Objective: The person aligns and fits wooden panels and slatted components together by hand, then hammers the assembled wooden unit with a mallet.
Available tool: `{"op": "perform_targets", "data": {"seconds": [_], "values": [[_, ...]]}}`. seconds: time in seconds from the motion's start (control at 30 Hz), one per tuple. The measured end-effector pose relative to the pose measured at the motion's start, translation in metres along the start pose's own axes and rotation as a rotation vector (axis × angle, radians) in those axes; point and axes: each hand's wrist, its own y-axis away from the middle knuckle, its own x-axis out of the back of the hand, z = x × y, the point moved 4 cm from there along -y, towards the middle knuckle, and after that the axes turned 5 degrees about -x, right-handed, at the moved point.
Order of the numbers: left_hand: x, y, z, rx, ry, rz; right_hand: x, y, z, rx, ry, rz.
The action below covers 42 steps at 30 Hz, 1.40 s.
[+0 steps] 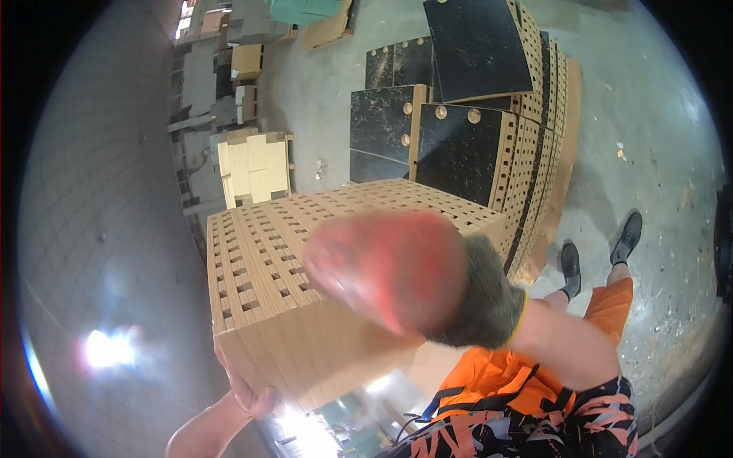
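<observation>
A large wood-coloured block [305, 359] with rows of small square holes across its top stands before me, its plain front side crossed by thin lines. My bare left hand [248, 397] grips its lower left corner, the fingers partly hidden along the left edge and the thumb at the front. My right hand [412, 278] is raised close above the block's right part. It wears a glove with a red coated front, a dark grey-green back and a yellow cuff edge. Motion blur smears the red part, so its separate fingers do not show.
Behind the block stand stacked black-faced panels [458, 153] with perforated wood-coloured edges. A pale stack of boards [256, 164] lies farther left. Cardboard boxes [247, 62] line the far left. A grey wall [99, 168] rises at left. Grey concrete floor [649, 114] extends to the right.
</observation>
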Motion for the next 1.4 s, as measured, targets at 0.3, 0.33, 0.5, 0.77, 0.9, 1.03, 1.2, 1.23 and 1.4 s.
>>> {"op": "perform_targets", "data": {"seconds": [0.3,0.33,0.5,0.77,0.9,1.03,1.2,1.23,1.4], "values": [[-0.005,-0.007,-0.003,-0.134,0.045,-0.029,-0.007,0.025,-0.027,-0.134,0.288,0.000],[-0.006,-0.010,-0.003,-0.152,0.044,-0.027,-0.007,0.025,-0.025,-0.109,0.334,0.064],[-0.008,-0.015,0.002,-0.203,0.030,-0.064,-0.017,0.031,-0.006,-0.092,0.231,0.060],[-0.003,-0.016,0.003,-0.283,-0.069,-0.060,0.029,-0.025,-0.031,0.056,0.251,0.019],[0.002,-0.009,-0.002,-0.309,-0.232,-0.060,0.040,-0.067,-0.040,0.081,0.351,-0.129],[0.006,-0.001,-0.003,-0.251,-0.253,-0.052,0.035,-0.086,-0.055,0.169,0.314,-0.148],[0.004,-0.004,-0.004,-0.255,-0.252,-0.059,0.047,-0.081,-0.064,0.029,0.300,-0.250],[0.005,-0.004,-0.004,-0.257,-0.260,-0.054,0.047,-0.082,-0.062,0.039,0.303,-0.238],[0.004,-0.004,-0.005,-0.275,-0.226,-0.045,0.044,-0.088,-0.051,0.024,0.287,-0.211]]}}
